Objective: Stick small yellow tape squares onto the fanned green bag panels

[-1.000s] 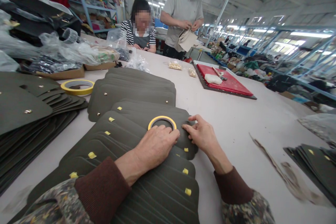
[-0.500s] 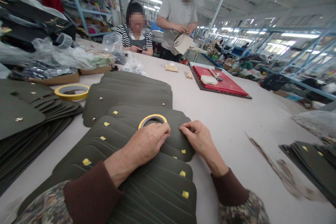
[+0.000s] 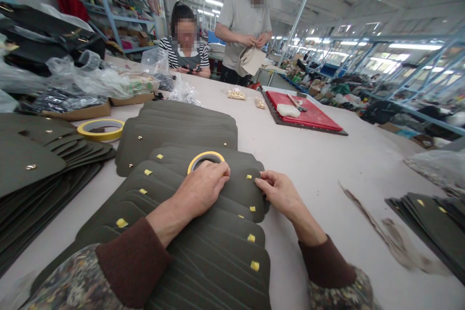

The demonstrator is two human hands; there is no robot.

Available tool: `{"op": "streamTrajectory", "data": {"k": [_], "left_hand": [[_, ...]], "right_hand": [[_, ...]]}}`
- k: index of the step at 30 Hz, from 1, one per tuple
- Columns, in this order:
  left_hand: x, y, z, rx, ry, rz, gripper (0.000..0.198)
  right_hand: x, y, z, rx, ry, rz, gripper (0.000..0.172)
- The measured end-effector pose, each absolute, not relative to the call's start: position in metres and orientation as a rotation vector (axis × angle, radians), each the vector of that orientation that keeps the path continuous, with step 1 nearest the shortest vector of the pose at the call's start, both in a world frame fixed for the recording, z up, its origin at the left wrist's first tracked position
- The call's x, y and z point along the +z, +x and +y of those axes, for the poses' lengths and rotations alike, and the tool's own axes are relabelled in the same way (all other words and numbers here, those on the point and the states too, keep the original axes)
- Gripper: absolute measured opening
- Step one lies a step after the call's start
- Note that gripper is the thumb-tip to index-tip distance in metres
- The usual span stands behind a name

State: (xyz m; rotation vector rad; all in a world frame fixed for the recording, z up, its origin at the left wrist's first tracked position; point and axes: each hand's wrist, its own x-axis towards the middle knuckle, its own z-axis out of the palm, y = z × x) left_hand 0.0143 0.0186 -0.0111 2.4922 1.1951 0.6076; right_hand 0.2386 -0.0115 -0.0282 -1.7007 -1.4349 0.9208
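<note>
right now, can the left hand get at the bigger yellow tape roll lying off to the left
Probably yes. The left hand holds the small tape roll, and only flat dark panels lie between it and the bigger tape roll; nothing upright blocks the way.

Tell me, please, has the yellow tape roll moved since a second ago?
Yes. The yellow tape roll slid left across the top olive leather panel, towards its left yellow tab and away from the right hand.
</note>
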Motion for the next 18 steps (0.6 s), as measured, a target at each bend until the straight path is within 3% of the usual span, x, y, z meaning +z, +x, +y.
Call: {"op": "streamTrajectory", "data": {"k": [10,18], "left_hand": [[0.008,0.003,0.006,0.721,2.496,0.919,0.013],[0.001,0.005,0.008,0.386,2.562,0.978,0.017]], "right_hand": [[-0.022,0.237,-0.011,1.214,-1.582,-1.209,0.017],[-0.025,0.227,-0.01,1.177,-1.586,-1.141,0.009]]}}
